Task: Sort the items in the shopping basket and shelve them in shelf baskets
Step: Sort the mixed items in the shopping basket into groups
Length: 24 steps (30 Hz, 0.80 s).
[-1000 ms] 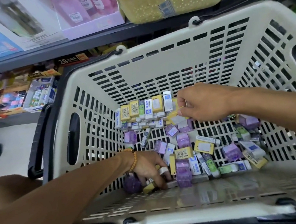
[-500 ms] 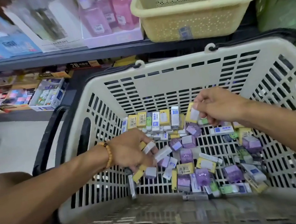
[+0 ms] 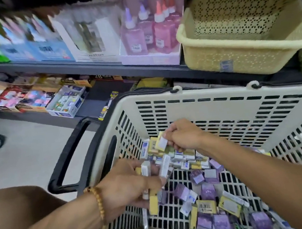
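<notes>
Both hands have lifted since the earlier frames: the left hand [image 3: 125, 185], then down among the loose erasers near the front of the basket, is now raised at centre frame with a bundle of erasers [image 3: 152, 175] gripped in its curled fingers, white and yellow ones sticking out above and below the fist. A bead bracelet [image 3: 97, 200] sits on that wrist. The right hand [image 3: 183, 137], just above and to the right, pinches a yellow-and-white eraser [image 3: 159, 143] between thumb and fingers, over the stacked row of erasers at the far wall. The view has also tipped upward, so more of the shelf shows.

The shopping basket [image 3: 224, 106] fills the lower right of the frame, its black handle [image 3: 68, 157] folded down at the left. Loose erasers [image 3: 208, 194], purple, yellow and white, lie across its slotted floor. On the shelf at upper right stands a cream shelf basket [image 3: 245, 55]; nothing can be seen inside it. Just left of it is a box of pink bottles [image 3: 153, 32], with blurred packs further left.
</notes>
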Tool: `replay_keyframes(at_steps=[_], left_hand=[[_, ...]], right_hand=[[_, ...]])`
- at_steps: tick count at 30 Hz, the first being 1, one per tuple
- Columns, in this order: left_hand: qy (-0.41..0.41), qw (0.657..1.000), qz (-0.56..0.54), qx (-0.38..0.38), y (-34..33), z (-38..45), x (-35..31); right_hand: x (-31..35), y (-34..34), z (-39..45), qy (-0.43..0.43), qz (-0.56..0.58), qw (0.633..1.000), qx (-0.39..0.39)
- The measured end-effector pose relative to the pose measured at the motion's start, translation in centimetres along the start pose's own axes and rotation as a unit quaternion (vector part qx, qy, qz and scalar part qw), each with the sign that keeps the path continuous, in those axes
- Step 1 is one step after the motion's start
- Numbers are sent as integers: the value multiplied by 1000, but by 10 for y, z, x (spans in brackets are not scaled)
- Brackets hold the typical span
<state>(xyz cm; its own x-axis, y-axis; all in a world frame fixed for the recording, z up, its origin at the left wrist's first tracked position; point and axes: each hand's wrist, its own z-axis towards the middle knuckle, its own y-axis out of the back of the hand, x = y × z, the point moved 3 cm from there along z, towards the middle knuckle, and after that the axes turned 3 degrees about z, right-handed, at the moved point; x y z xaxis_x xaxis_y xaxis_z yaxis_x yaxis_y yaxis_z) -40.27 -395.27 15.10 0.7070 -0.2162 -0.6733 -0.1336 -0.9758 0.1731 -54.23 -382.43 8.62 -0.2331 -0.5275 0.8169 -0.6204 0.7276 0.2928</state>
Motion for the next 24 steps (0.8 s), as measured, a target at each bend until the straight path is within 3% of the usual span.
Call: replay_keyframes(at_steps=[5,10,16,24], left_hand=[[-16,1000,10,-14,5,2,-5],[-36,998,26,-50,6,4,-7],[-79,994,42,-66,5,3,-17],[-75,986,-115,-99,15,6,-9]], right_hand=[[12,-31,14,-9,-33,999,31],[14,-13,-10,27,19,999,17],[16,-6,-50,27,6,991,128],[10,-2,-13,13,32,999,-14]])
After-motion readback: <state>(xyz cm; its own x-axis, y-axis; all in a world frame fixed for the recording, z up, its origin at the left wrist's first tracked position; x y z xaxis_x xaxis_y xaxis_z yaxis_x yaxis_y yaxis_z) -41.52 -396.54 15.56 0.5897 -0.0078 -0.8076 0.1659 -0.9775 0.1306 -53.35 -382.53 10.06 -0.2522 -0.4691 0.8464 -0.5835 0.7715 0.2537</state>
